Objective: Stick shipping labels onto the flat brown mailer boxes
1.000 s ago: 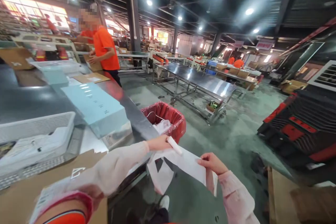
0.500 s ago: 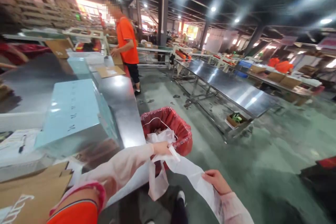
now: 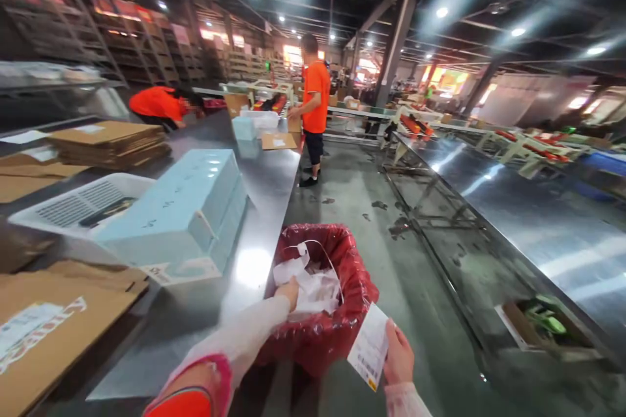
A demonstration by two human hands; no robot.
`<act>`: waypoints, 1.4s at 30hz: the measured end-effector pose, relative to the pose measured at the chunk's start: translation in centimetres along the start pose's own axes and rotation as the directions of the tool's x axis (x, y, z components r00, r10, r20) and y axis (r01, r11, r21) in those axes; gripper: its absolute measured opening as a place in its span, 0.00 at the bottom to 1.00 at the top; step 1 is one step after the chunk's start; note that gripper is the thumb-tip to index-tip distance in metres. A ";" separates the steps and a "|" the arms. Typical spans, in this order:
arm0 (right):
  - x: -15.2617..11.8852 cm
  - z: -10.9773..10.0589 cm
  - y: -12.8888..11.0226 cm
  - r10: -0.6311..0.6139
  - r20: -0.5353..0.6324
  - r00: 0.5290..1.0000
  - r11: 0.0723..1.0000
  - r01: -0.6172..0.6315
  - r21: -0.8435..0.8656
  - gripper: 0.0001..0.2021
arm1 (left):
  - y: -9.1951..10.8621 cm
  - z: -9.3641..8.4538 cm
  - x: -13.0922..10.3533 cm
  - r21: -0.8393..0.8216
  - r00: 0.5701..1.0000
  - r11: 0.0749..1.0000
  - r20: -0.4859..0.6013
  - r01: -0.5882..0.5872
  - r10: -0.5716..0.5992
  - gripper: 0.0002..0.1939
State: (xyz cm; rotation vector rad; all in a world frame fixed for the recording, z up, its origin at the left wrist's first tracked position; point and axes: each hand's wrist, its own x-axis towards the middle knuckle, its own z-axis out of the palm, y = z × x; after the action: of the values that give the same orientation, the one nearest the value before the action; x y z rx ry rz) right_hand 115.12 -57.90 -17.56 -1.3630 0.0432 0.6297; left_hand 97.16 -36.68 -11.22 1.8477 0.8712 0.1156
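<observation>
Half-hidden left hand in bin

We see our left hand reaching over the rim of a bin lined with a red plastic bag, fingers curled on a crumpled wad of white paper that lies loosely heaped at the top of the bin, a thin white strip looping up from it. The bin stands on the floor, just beside the edge of the steel table. Our right hand is outside the bin, near its front right side, pinching a small white label with printed lines and a yellow mark at its lower corner; the label hangs tilted, its face turned towards us.
</observation>
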 end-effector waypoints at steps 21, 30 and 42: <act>-34.7 23.1 5.0 0.260 0.959 -0.116 0.543 0.838 -0.046 0.11 | -12.8 -12.6 -39.6 -0.613 0.995 0.790 -0.067 0.019 -0.076 0.20; -48.6 28.8 11.1 0.293 0.885 -0.361 0.570 0.809 0.141 0.14 | -19.5 -16.9 -54.7 -0.748 0.971 0.662 -0.192 -0.051 -0.141 0.15; -52.4 34.4 14.8 0.321 0.844 -0.430 0.593 0.786 0.174 0.11 | -25.0 -19.2 -57.3 -0.871 0.939 0.468 -0.273 -0.150 -0.207 0.18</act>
State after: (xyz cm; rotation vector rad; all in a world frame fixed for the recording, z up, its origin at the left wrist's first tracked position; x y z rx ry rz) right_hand 53.56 -45.98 -2.75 -0.8011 -2.4058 1.1469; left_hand 33.85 -52.11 -6.06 0.7883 0.8310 0.7639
